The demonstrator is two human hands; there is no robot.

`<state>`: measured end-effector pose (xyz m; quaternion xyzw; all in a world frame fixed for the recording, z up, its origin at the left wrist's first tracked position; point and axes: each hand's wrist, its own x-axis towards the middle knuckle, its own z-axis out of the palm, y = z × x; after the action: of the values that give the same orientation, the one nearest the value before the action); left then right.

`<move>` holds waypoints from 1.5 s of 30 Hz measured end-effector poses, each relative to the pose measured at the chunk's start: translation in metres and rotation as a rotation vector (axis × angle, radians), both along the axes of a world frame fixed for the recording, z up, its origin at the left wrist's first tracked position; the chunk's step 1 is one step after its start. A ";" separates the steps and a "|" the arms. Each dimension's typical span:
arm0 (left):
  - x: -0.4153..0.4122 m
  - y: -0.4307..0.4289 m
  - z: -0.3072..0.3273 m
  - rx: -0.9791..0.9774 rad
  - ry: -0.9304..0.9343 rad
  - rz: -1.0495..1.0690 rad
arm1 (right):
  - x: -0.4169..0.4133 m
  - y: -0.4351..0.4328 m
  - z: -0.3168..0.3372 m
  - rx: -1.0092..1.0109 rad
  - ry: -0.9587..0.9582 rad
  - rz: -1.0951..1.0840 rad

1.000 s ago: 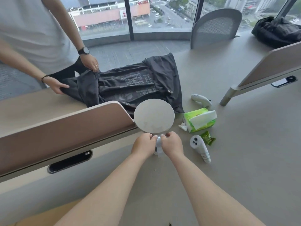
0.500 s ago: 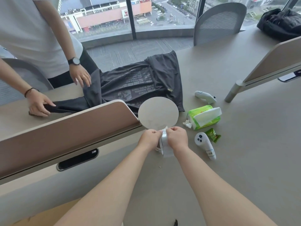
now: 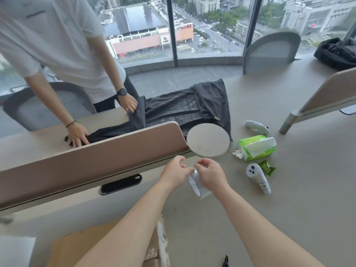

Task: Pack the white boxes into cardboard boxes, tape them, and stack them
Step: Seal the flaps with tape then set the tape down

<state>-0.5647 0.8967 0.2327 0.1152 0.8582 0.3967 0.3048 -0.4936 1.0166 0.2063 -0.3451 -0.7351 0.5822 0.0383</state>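
A roll of clear packing tape hangs above the desk between my hands. My right hand grips the roll from the right side. My left hand pinches at the top edge of the roll with thumb and fingertips. A cardboard box lies at the bottom of the view under my left forearm, with torn tape along its right edge. No white boxes are in view.
A desk divider runs across the left. A round white disc, a green tissue pack, two white controllers and a green wrapper lie ahead. Another person handles a black shirt.
My hands lifted the tape roll up and toward me, turning it so its side shows. The view tilted upward. The other person pulled the shirt's left part across the far desk.
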 end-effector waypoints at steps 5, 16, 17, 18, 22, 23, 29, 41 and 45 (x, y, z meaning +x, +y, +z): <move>0.013 -0.092 0.031 -0.040 0.109 0.001 | 0.003 -0.077 0.030 0.122 0.030 0.186; 0.057 -0.316 0.054 0.019 0.191 0.111 | 0.033 -0.286 0.071 0.290 0.034 0.418; 0.061 -0.334 0.054 0.021 0.178 0.119 | 0.038 -0.303 0.073 0.303 0.025 0.442; 0.064 -0.348 0.053 0.023 0.162 0.130 | 0.042 -0.317 0.075 0.310 0.022 0.460; 0.075 -0.406 0.051 0.030 0.104 0.195 | 0.052 -0.370 0.078 0.326 0.051 0.460; 0.077 -0.416 0.051 0.031 0.098 0.221 | 0.053 -0.378 0.077 0.329 0.051 0.439; 0.087 -0.456 0.037 0.120 0.069 0.410 | 0.057 -0.408 0.063 0.230 0.052 0.363; 0.089 -0.471 -0.010 0.077 -0.028 0.535 | 0.052 -0.413 0.032 0.352 0.115 0.393; 0.086 -0.472 -0.011 0.013 -0.014 0.508 | 0.052 -0.404 0.038 0.786 0.030 0.520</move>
<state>-0.4791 0.4246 0.2216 -0.1049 0.8548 0.4669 0.2006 -0.4419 0.6126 0.2439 -0.1004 -0.9613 0.2547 0.0294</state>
